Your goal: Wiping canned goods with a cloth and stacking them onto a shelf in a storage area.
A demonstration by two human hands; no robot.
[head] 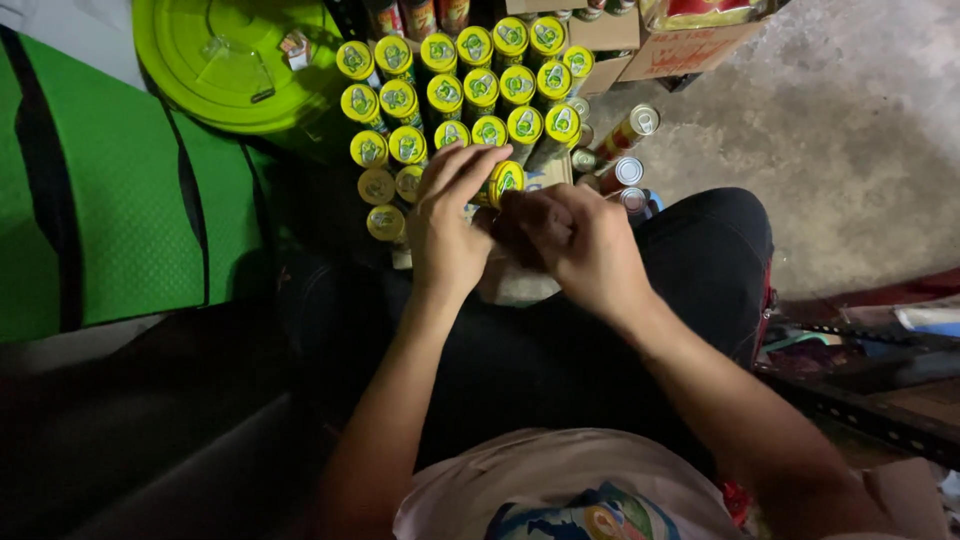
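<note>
Shiny cans, rough floor

The cans (470,100) are shiny metal with yellow tops, the lid (230,60) is smooth green plastic, and the floor (850,130) is rough grey concrete.

Seen from above, the left hand (447,225) and the right hand (577,245) meet over the person's lap, both closed around one yellow-lidded can (505,182) held between the fingertips. Just beyond the hands, rows of the same yellow-lidded cans (455,90) stand upright and packed close together on the floor. To their right a few silver-topped cans (628,170) lie tilted beside cardboard boxes (690,45). A lime-green round lid (225,60) sits at the far left, next to a green mat (110,200). Bare concrete floor (850,130) spreads to the right.
</note>
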